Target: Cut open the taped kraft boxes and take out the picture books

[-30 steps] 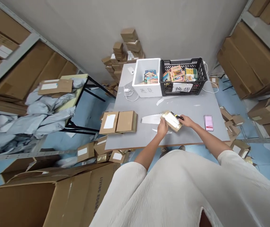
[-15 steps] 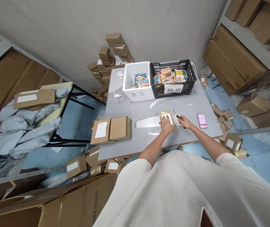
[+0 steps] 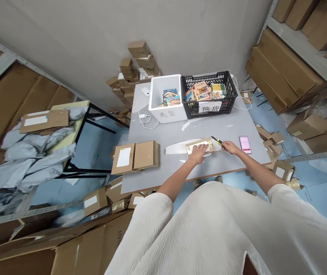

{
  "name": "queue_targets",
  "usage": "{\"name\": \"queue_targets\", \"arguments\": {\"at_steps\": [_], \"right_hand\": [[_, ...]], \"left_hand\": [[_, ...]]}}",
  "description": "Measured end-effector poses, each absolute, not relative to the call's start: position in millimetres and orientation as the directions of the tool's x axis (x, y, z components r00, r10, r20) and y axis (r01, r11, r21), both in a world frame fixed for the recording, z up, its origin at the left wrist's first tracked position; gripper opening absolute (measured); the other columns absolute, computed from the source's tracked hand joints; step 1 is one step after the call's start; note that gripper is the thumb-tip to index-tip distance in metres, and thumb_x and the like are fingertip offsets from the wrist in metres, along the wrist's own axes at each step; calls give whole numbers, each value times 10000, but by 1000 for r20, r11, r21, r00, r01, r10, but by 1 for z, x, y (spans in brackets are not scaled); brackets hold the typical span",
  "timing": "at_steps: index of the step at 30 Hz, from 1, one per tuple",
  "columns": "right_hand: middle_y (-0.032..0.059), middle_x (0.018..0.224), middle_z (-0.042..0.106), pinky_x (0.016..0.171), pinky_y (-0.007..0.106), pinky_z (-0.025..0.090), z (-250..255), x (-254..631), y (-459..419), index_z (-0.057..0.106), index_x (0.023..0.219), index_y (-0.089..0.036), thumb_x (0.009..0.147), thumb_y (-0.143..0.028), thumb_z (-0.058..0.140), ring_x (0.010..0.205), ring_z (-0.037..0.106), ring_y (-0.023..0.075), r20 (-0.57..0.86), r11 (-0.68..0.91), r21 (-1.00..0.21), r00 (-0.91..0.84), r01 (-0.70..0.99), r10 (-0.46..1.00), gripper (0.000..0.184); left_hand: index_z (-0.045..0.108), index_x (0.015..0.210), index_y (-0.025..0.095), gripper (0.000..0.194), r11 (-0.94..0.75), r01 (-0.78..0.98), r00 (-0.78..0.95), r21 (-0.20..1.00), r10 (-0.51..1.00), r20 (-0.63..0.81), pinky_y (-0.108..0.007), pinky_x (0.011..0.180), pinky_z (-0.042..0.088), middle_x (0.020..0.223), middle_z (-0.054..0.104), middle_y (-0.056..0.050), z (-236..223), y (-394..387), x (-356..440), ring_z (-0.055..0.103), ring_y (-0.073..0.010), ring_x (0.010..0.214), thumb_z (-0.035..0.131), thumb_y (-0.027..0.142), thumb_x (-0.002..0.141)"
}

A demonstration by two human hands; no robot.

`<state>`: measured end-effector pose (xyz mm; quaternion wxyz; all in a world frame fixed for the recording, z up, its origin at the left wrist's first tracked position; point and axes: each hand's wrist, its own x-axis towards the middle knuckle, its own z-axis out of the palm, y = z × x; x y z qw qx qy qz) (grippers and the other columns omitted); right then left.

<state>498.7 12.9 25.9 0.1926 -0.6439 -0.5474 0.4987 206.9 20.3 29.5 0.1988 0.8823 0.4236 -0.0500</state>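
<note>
A small brown cardboard parcel (image 3: pixel 206 144) with a white label lies flat on the grey table (image 3: pixel 180 168). My left hand (image 3: pixel 198 154) rests on top of it, fingers spread and pressing down. My right hand (image 3: pixel 230 147) grips a yellow and black utility knife (image 3: pixel 217 141), its tip at the parcel's right end. A strip of white paper (image 3: pixel 175 148) lies just left of the parcel.
Two flat brown parcels (image 3: pixel 135 156) lie at the table's left. A white foam box (image 3: pixel 166 99) and a black crate (image 3: pixel 208 93) of books stand at the back. A pink phone (image 3: pixel 245 144) lies right. Cardboard boxes litter the floor (image 3: pixel 94 200) and shelves (image 3: pixel 292 72).
The parcel was turned from tilted in both hands to lying flat lengthwise on the table. My left hand came to press on it; the knife moved to its right end.
</note>
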Motion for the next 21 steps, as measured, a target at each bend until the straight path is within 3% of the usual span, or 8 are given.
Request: {"name": "queue_targets", "arguments": {"at_steps": [3,6,9,14,18,21], "right_hand": [[54,916,794,586,249,520,34,513,14,682,1042,-223,1032,-457,570,679,701,168,-471,-330,-760,-125,559,873,259],[27,882,790,651,268,543,39,523,16,696,1140,-241,1013,-457,655,659,707,170,-441,-231,-734,-189,639,877,254],[39,905,807,763,315,556,43,527,19,753,1168,-252,1009,-438,673,761,740,219,-386,-49,-657,-280,752,879,258],[83,1184,829,853,354,530,47,521,28,808,1249,-285,1029,-405,613,1051,744,305,-375,146,-460,-340,876,862,317],[104,1265,803,874,359,507,51,507,37,786,1299,-270,1067,-373,507,1106,724,308,-396,249,-360,-389,899,832,377],[101,1230,803,861,341,493,50,499,40,790,1260,-266,1057,-378,508,1085,714,293,-415,237,-376,-392,896,821,364]], "left_hand": [[377,1662,264,788,-537,789,607,298,756,-244,-508,1293,290,1606,553,-162,30,17,215,514,-324,1507,693,215,942],[443,1598,229,731,-527,799,593,290,771,-233,-506,1310,269,1536,591,-169,28,16,220,559,-311,1453,671,122,912],[472,1558,211,761,-522,803,588,286,773,-239,-526,1346,203,1489,601,-169,24,18,219,572,-313,1434,705,72,847],[535,1456,207,714,-554,788,609,269,765,-210,-532,1370,181,1421,601,-151,16,19,213,627,-299,1339,713,41,785],[524,1455,220,731,-585,752,642,304,754,-140,-562,1364,207,1392,599,-141,9,18,209,634,-309,1323,731,53,774],[535,1429,221,675,-577,745,639,336,761,-111,-550,1355,228,1380,596,-137,6,17,207,625,-310,1335,722,54,802]]}}
